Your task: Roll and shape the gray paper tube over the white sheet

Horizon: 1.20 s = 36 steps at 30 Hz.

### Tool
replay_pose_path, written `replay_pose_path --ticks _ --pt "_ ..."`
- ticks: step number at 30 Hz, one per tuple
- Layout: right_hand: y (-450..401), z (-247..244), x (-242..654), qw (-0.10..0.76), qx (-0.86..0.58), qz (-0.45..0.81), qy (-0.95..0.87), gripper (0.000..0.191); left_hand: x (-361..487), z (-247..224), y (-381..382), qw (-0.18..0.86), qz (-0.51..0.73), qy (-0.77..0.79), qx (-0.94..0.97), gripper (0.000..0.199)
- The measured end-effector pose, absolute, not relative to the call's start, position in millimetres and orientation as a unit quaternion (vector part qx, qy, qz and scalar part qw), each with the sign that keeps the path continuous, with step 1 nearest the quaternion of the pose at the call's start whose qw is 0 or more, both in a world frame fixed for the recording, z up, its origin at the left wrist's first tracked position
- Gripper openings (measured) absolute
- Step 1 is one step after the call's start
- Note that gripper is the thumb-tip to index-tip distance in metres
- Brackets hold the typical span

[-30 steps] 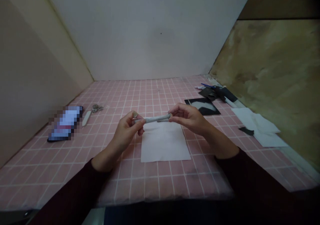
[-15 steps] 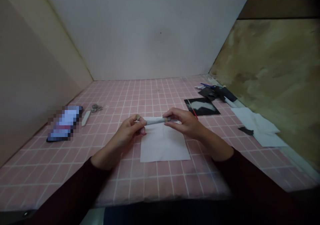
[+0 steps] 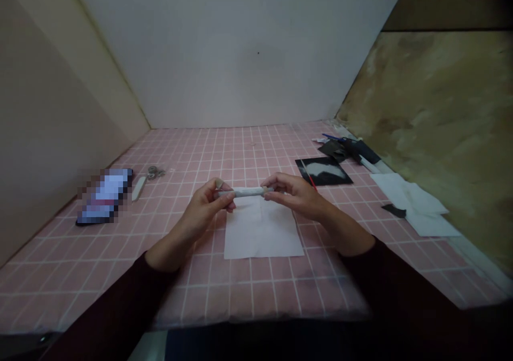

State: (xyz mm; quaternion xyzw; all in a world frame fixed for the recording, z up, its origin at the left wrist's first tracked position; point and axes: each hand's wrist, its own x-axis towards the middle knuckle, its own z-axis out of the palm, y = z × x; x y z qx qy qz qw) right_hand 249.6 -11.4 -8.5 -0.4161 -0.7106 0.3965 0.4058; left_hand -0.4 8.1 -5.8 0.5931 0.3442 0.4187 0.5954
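Between my two hands lies a thin grey-white stick (image 3: 248, 192), which looks like tightly rolled paper, held almost level. My left hand (image 3: 206, 201) pinches its left end between thumb and fingers, with a small greenish cover on one fingertip. At the other end, my right hand (image 3: 297, 194) grips it with thumb and fingertips, which partly hide that end. Under the hands a white paper sheet (image 3: 262, 235) rests on the pink checked tablecloth (image 3: 208, 291). The stick crosses above the sheet's far edge.
On the left are a blurred-out phone (image 3: 105, 196), a white flat strip (image 3: 138, 189) and small grey rings (image 3: 154, 172). To the right lie a black card (image 3: 331, 175) with a white smear, a thin red stick (image 3: 310, 176), dark scraps (image 3: 334, 148) and white papers (image 3: 417, 198).
The stick has turned slightly and is closer to level. My left hand has moved a little left and up along it; my right hand has barely shifted.
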Motion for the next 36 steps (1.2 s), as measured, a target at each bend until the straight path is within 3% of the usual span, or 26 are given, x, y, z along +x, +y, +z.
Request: replay_pose_path --ticks 8,12,18,22,26,29,36 --pt "-10 -8 249 0.426 -0.401 0.407 -0.702 0.021 0 -4 6 0.565 0.415 0.346 0.624 0.016" --pt "-14 -4 247 0.422 -0.408 0.319 -0.744 0.016 -1 -5 4 0.572 0.385 0.333 0.644 0.017" --pt "-25 -7 230 0.332 -0.392 0.135 -0.847 0.010 4 -11 -2 0.645 0.311 0.344 0.607 0.022" --pt "-29 -8 223 0.314 -0.380 0.103 -0.864 0.009 7 -19 -3 0.644 0.304 0.313 0.628 0.021" --pt "-26 -1 233 0.330 -0.425 0.236 -0.809 0.011 4 -22 1 0.575 0.324 0.293 0.692 0.017" --pt "-24 2 238 0.329 -0.434 0.333 -0.770 0.012 2 -22 1 0.464 0.331 0.309 0.761 0.013" --pt "-24 3 234 0.328 -0.386 0.365 -0.781 0.013 0 -15 -3 0.258 0.313 0.245 0.881 0.003"
